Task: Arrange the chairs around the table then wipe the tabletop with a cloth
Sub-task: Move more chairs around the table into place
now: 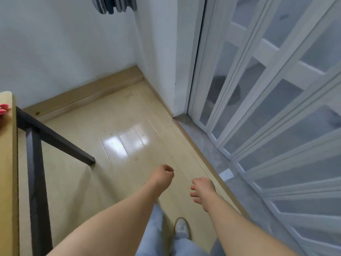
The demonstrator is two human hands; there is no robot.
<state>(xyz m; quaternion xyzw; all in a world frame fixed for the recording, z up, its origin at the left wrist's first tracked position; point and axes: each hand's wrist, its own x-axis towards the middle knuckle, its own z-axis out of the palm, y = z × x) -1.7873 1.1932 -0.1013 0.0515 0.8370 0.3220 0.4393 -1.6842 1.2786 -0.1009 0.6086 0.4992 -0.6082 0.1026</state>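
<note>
Head view, single entry. Table (7,163), recorded at the left frame edge: a pale wood-grain top with a rounded far corner, its long edge running down the frame. Dark square-section metal legs (55,137) are set beneath it, with one brace angled out onto the floor. A pink object (3,109) at the top's far end is cut off by the frame and cannot be identified. Floor (120,111): glossy beige boards with a bright glare midway. An open strip is bounded by the table edge on the left and a grey stone threshold (212,154) on the right. Skirting (83,97): light wood, run along a smooth white wall (64,43) into the corner. Folding door (267,98): white frames, frosted panels, ribbed posts. Dark striped fabric (114,4), possibly hung cloths, is seen blurred at the top edge. Left hand (164,174): fingers loosely curled, nothing held. Right hand (201,189): fingers slack, nothing held. Both are held over open floor, well apart from the table. Pale blue trousers (156,228) and a white shoe (181,228) are noted below.
</note>
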